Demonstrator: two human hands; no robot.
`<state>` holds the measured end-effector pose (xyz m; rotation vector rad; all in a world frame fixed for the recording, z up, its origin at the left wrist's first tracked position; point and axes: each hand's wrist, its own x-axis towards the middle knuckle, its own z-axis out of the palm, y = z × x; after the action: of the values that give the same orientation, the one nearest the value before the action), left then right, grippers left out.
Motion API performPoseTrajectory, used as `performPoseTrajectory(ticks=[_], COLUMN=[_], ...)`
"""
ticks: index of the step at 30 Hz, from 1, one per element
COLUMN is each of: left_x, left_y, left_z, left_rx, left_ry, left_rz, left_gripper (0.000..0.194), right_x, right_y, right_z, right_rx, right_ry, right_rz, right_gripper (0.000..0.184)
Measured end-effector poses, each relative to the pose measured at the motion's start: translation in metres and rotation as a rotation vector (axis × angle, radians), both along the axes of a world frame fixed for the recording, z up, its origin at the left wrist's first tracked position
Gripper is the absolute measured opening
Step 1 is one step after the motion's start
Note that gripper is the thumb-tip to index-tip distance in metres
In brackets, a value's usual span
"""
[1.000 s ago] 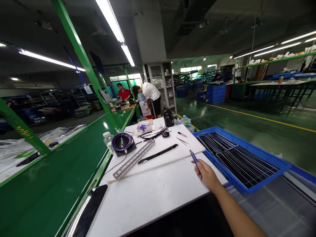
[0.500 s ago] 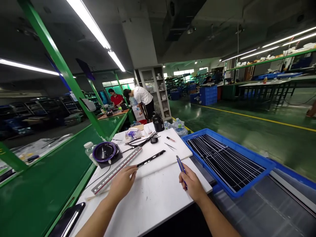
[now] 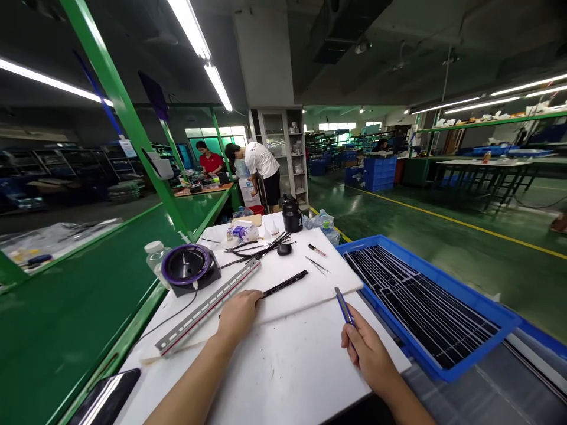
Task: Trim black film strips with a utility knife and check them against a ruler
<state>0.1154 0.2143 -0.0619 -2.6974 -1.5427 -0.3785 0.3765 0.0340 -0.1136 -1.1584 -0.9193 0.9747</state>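
Black strip [image 3: 286, 283] runs slantwise across the white pad [image 3: 295, 301], passing under your left hand, with its far end uncovered. Left of it, a cable [image 3: 168, 321] trails from the purple-rimmed round device [image 3: 186, 265]; a sleeve or forearm catching it could drag the device. The gray slotted bar [image 3: 208, 307] lies just beside your left hand [image 3: 239, 310], so a sideways slip could knock it askew or push it against the strip. Your left fingers are bent and close together over the strip; their tips are hidden, so I cannot tell whether they pinch it or only press down. If they merely press, the strip could pivot, its far end swinging towards the tweezers [image 3: 318, 265], whose points could scratch it. Your right hand [image 3: 370, 354] has its fingers curled round the utility knife [image 3: 345, 310], thumb along the handle, tip angled up and away. Whether the blade is out is too small to tell; if it is, a careless sweep leftward could nick your left fingers, and one rightward could score the strips [image 3: 425, 307] in the blue tray [image 3: 509, 324].
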Motion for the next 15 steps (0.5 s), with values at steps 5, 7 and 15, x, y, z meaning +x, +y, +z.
performPoseTrajectory(ticks=[5,7,15], left_x=[0.002,0.001,-0.012], left_y=[-0.003,-0.005,-0.024], left_z=[0.0,0.0,0.024], left_rx=[-0.027,-0.038,-0.196], left_ry=[-0.045,-0.073,-0.322], left_rz=[-0.004,0.001,0.038], left_gripper=[0.022,0.022,0.023], right_x=[-0.002,-0.003,-0.002], right_y=[-0.003,-0.003,-0.006], right_z=[0.002,0.002,0.009], right_rx=[-0.054,-0.066,-0.102], right_ry=[-0.051,-0.06,-0.102], right_rz=[-0.033,-0.044,-0.044], right_gripper=[0.065,0.066,0.052])
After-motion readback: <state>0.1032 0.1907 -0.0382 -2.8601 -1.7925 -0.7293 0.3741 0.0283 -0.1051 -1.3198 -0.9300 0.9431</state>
